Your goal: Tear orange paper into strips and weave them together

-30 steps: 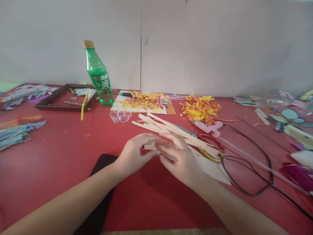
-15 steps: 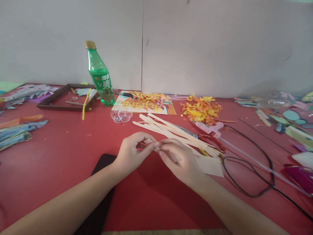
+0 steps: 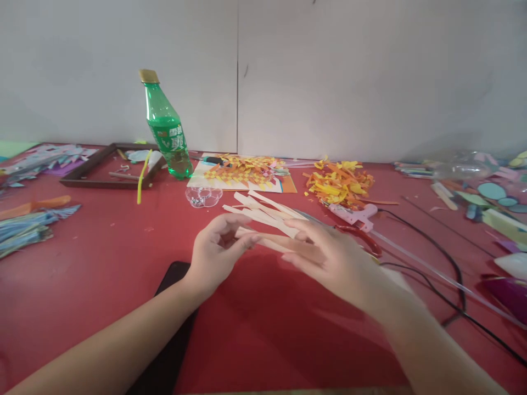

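Note:
My left hand (image 3: 209,255) pinches one end of a cream paper strip (image 3: 272,240) between thumb and fingers, above the red table. The strip runs right into my right hand (image 3: 346,266), whose thumb and fingers lie on either side of it; motion blurs this hand. Just behind my hands lies a loose pile of cream paper strips (image 3: 259,211). Beside my right hand a red-handled tool (image 3: 362,238) is partly covered by it. A pink glue gun (image 3: 354,215) lies farther right.
A green bottle (image 3: 168,131) stands tilted beside a dark frame (image 3: 90,164). Yellow and orange paper pieces (image 3: 340,184) lie at the back, near a clear flower-shaped dish (image 3: 203,197). A black flat device (image 3: 164,351) lies under my left forearm. A black cord (image 3: 447,258) curves at right.
My right hand has moved right, away from my left hand, and the cream strip now shows stretched between them. My left hand has shifted slightly left.

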Motion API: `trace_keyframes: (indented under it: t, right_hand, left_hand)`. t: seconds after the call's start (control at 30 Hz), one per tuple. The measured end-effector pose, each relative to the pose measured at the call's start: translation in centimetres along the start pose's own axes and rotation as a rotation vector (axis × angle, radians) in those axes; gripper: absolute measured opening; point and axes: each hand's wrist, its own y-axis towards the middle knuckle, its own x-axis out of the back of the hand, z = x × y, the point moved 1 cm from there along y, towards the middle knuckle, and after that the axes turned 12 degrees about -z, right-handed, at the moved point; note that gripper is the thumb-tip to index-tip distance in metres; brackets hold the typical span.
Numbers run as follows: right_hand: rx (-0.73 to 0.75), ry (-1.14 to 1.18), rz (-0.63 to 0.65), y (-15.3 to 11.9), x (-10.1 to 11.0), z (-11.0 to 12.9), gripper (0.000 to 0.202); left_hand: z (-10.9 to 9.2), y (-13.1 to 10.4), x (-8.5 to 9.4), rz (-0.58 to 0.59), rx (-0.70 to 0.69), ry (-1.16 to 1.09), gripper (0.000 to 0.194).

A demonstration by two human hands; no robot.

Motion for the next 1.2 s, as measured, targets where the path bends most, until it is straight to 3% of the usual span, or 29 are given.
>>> trace_keyframes:
  t: [0.1,0.17,0.3,0.4,0.47,0.57,0.63,0.8,0.9,1.03,1.2]
  right_hand:
    - [0.063,-0.099,0.045,0.7,2.4,-1.5,0.042]
    - [0.096,-0.211,0.006,1.0,3.3,-2.4,0.046]
    - [0.167,-0.287,-0.255,1.2,3.4,-2.0,0.031]
    - [0.118,-0.083,-0.467,0.7,1.8,-0.1,0.011]
    - [-0.023,0.170,-0.339,0.1,0.0,0.7,0.004]
    - [-0.479,0.570,0.032,-0.7,-3.2,0.5,0.024]
    - [-0.647,0.838,0.134,-1.0,-4.8,-0.1,0.033]
    - [-0.799,1.114,-0.018,-1.0,-5.9,-1.2,0.027]
    - [-0.787,1.106,-0.070,-1.0,-5.8,-1.0,0.024]
    - [-0.753,1.064,-0.116,-1.2,-5.8,-0.6,0.021]
    - [-0.746,1.063,-0.163,-1.4,-6.0,-0.5,0.019]
  left_hand:
    - [0.1,-0.1,-0.2,0.054,0.021,0.103,0.024]
    - [0.3,-0.2,-0.3,0.080,0.000,0.224,0.020]
    - [0.6,0.0,-0.1,0.061,0.038,0.256,0.017]
    - [0.7,0.4,0.1,0.011,0.121,0.209,0.021]
    - [0.7,0.5,0.2,-0.013,0.161,0.162,0.025]
    - [0.7,0.4,0.1,0.006,0.190,0.069,0.027]
    - [0.6,0.1,-0.1,0.065,0.195,0.051,0.025]
    - [0.2,-0.3,-0.5,0.159,0.180,0.114,0.021]
    - [0.2,-0.2,-0.6,0.146,0.190,0.138,0.022]
    - [0.2,-0.1,-1.0,0.192,0.320,0.046,0.032]
    - [0.3,-0.3,-1.1,0.205,0.420,-0.045,0.022]
